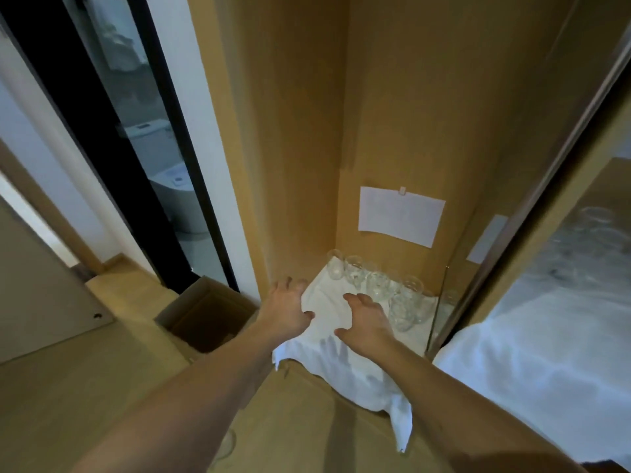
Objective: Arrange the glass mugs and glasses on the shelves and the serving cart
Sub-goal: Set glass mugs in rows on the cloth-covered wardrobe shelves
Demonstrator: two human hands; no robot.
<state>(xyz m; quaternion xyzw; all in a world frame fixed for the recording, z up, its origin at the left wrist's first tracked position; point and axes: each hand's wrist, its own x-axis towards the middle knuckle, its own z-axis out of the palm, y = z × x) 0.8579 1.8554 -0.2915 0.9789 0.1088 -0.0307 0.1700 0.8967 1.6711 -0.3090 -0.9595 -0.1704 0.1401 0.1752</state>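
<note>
head view is looking down into a wooden alcove where a white cloth (345,353) is covering the shelf (300,397), its long side running from the back corner toward the camera, with the near end hanging over the front edge. the glasses (379,285) are standing upright on the far part of the cloth, mouths pointing up, in a loose row slanting from the back-left corner toward the right wall. the left hand (286,307) is lying on the cloth's left edge, fingers spread and thumb pressing the fabric, gripping nothing firmly that i can tell. the right hand (367,320) is hovering open, fingers splayed, just beside the nearest glasses, holding nothing. a sheet of paper (399,216) is hanging on the back wall. a cardboard box (205,315) is sitting open on the floor at left.
</note>
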